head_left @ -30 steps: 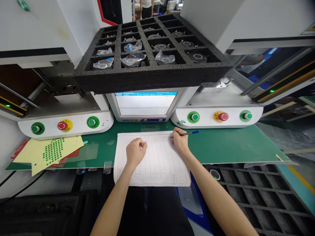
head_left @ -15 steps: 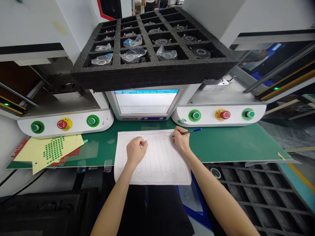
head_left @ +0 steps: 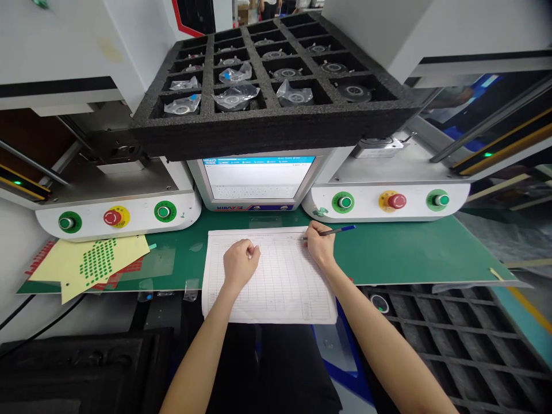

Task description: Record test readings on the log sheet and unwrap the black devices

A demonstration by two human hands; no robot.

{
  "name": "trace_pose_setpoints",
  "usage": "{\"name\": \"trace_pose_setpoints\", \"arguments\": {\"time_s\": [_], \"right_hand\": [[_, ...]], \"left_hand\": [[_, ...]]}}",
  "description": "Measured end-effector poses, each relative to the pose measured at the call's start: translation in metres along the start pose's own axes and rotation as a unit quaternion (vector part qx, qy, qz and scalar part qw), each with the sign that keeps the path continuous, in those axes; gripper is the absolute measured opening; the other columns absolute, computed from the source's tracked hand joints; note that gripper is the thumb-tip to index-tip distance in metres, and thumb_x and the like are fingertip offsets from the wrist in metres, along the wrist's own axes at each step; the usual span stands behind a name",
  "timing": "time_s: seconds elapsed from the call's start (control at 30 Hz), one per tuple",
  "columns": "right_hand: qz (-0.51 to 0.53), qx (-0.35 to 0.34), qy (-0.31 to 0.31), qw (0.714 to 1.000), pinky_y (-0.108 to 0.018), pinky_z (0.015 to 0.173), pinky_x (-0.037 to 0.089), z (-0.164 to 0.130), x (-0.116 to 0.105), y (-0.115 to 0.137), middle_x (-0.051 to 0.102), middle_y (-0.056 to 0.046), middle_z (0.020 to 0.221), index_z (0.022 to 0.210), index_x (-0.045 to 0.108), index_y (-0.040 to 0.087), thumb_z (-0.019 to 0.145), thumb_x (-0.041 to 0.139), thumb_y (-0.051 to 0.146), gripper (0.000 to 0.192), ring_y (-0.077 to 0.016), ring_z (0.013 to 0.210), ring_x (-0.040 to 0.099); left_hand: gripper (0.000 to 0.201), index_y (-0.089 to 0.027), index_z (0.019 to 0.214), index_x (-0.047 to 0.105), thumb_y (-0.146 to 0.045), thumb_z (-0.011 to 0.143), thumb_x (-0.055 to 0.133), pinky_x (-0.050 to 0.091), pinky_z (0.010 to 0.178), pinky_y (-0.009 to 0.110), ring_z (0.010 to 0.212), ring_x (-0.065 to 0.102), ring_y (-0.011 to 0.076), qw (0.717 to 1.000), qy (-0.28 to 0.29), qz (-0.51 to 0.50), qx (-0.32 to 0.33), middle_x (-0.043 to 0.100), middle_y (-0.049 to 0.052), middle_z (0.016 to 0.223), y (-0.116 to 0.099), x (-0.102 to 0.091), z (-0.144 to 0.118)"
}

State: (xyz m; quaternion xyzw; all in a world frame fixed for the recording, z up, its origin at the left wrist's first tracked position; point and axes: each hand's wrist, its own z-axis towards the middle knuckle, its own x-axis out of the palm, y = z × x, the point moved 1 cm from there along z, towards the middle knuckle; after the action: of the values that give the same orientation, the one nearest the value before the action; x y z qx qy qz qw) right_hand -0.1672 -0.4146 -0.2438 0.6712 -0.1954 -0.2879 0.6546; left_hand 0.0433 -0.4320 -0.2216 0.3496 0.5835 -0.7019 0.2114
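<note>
We see a white paper [head_left: 276,293] with a grid of lines in the middle of the frame. It lies on a green table top [head_left: 409,253], and its bottom part pokes past the edge. Our right hand [head_left: 321,244] pinches a pen [head_left: 340,230] with its fingers closed, and the tip is at the paper's upper right part. Our left hand [head_left: 241,264] is on the paper's left side, curled in a loose fist; we can't tell if anything is inside. Above the paper is a bright screen [head_left: 259,178]. Higher up, a black foam tray [head_left: 259,135] has round parts [head_left: 354,92] in its boxes. At the left, we see a yellow sheet [head_left: 49,261] with green dots.
</note>
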Motion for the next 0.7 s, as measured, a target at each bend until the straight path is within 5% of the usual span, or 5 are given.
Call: {"name": "trace_pose_setpoints", "arguments": {"time_s": [0.7], "right_hand": [[0.005, -0.003, -0.040, 0.999, -0.020, 0.036, 0.026, -0.0032, -0.0006, 0.0032, 0.024, 0.006, 0.044, 0.049, 0.027, 0.022, 0.062, 0.042, 0.017, 0.021, -0.0069, 0.040, 0.027]], "left_hand": [[0.028, -0.019, 0.058, 0.042, -0.022, 0.083, 0.055, 0.031, 0.057, 0.025, 0.058, 0.047, 0.0124, 1.000, 0.000, 0.008, 0.001, 0.050, -0.003, 0.058, -0.0013, -0.0013, -0.0002]]}}
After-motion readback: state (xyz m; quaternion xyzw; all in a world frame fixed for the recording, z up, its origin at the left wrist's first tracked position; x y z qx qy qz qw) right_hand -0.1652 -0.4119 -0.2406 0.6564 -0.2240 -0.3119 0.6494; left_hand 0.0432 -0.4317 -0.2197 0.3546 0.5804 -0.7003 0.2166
